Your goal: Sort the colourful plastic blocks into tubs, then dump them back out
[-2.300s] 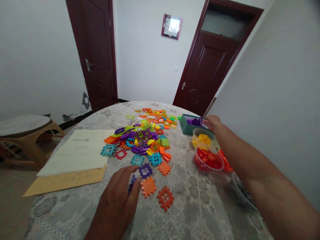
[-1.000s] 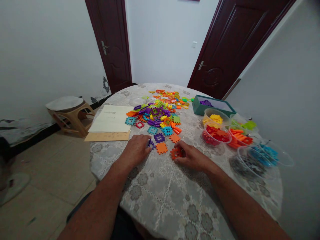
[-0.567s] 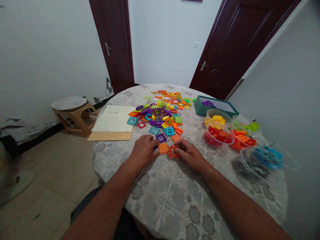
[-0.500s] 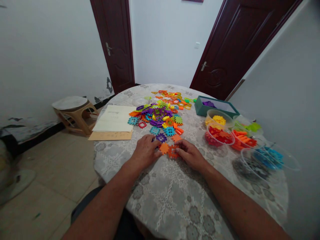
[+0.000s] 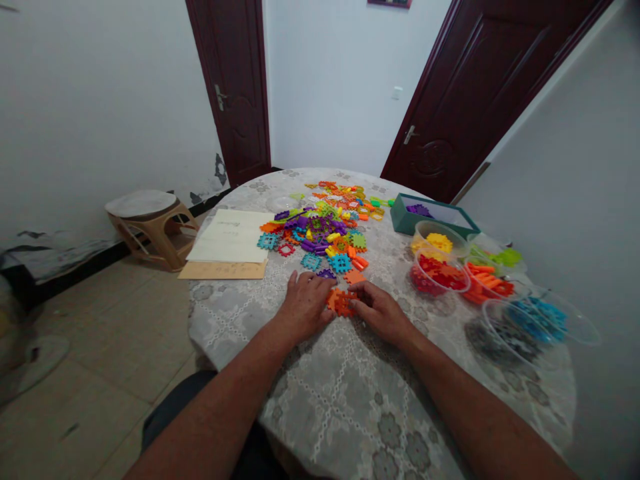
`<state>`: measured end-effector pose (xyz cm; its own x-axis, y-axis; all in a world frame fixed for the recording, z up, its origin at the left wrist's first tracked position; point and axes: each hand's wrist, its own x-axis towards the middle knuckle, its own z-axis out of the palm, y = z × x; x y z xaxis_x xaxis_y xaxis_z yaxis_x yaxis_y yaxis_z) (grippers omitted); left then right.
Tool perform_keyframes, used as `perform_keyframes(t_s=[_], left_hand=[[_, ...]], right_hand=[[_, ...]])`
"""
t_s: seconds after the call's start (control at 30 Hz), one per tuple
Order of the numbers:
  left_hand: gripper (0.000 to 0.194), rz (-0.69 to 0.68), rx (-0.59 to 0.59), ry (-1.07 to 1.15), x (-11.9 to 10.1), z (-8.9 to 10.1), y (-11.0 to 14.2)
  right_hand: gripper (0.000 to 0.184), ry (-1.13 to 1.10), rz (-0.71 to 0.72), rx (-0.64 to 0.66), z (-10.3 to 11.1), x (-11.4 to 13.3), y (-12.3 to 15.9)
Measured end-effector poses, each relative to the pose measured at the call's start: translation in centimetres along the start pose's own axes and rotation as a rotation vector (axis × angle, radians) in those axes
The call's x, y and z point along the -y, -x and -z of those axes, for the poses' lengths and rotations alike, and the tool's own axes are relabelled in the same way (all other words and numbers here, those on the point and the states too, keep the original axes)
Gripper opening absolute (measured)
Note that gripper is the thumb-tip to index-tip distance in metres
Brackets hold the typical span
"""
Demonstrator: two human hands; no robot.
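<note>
Near the front of a mixed pile of plastic interlocking building tiles [image 5: 320, 227], my hands meet over two orange tiles. My right hand [image 5: 381, 312] pinches a notched orange window tile [image 5: 345, 304] between thumb and fingers. From the other side, my left hand [image 5: 306, 305] closes on the edge of a solid orange tile [image 5: 332, 299], partly covered by its fingers. The two tiles touch or overlap; whether they are joined I cannot tell. Just beyond lie a purple window tile [image 5: 327, 274], partly hidden, and another orange tile [image 5: 354, 277].
Clear tubs on the right hold yellow [image 5: 439, 243], red [image 5: 440, 273], orange [image 5: 486, 283], blue [image 5: 538, 316] and grey pieces [image 5: 509, 337]. A green box [image 5: 400, 217] with purple pieces stands behind them. Paper sheets [image 5: 230, 237] lie left; a stool [image 5: 155, 230] stands beyond the table.
My right hand has come back from the green box, gripped the orange window tile and slid it left against the solid one. My left hand has shifted right, off the purple tile, onto the solid orange tile.
</note>
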<state>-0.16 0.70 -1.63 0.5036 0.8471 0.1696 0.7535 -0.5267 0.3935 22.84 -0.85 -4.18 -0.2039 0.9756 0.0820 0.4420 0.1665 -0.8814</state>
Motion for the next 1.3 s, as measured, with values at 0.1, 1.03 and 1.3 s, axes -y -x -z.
perform_keyframes(t_s=[0.1, 1.03, 1.3], left_hand=[[0.057, -0.023, -0.004, -0.008, -0.1, -0.2, -0.1], [0.044, 0.022, 0.011, -0.069, -0.5, -0.3, -0.2], [0.053, -0.046, -0.018, -0.044, 0.0, -0.6, -0.3]], right_hand=[[0.027, 0.025, -0.004, -0.002, 0.0, 0.1, 0.0], [0.034, 0.181, 0.032, -0.047, 0.0, 0.8, 0.3], [0.038, -0.037, -0.069, -0.021, -0.7, 1.3, -0.2]])
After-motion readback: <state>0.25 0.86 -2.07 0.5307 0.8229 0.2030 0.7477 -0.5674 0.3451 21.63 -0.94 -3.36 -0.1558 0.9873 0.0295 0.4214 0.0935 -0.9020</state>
